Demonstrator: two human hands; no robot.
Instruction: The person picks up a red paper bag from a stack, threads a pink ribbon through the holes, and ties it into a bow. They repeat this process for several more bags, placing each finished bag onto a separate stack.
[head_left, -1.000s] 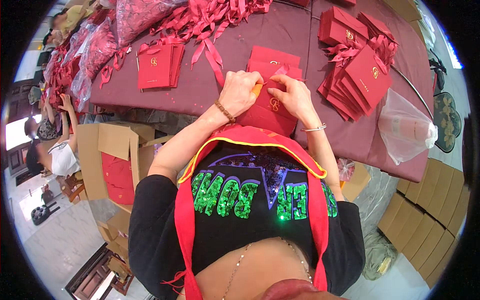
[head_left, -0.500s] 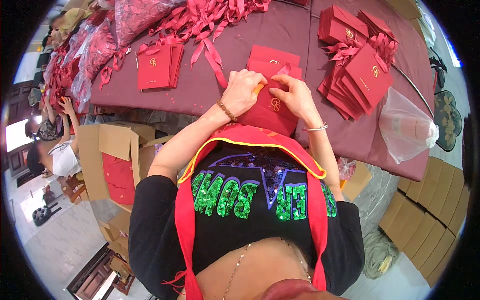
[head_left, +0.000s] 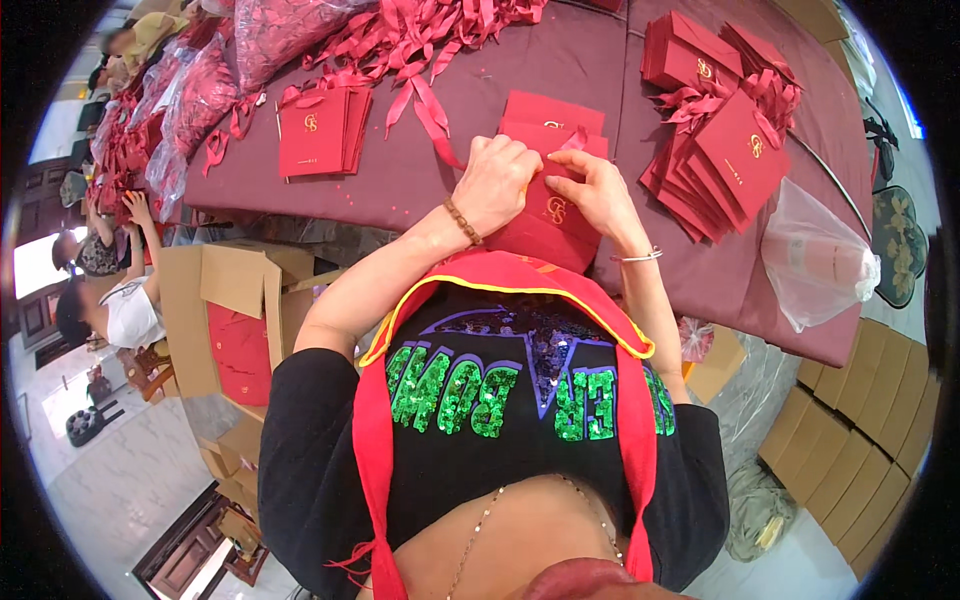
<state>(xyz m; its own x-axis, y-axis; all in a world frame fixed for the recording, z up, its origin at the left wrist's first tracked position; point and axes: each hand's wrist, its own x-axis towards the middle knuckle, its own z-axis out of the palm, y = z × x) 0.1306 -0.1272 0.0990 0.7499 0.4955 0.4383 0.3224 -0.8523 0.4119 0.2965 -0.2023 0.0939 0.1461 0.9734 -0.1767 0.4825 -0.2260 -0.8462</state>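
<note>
My left hand is closed in a fist over the left part of a red paper bag with a gold emblem. A sliver of something small and orange shows beside its fingers; the rest is hidden in the fist. My right hand bends its thumb and forefinger together at the bag's top edge, by a short red ribbon that it appears to pinch. Another red bag lies just beyond. A long ribbon runs from the ribbon heap toward my left hand.
Stacked red bags stand at left and right on the maroon tablecloth. Loose ribbons heap at the back. A clear plastic bag sits at the right edge. An open carton and people are at left.
My left fist has turned and shifted slightly right, covering more of the orange thing. The right hand keeps its place on the bag.
</note>
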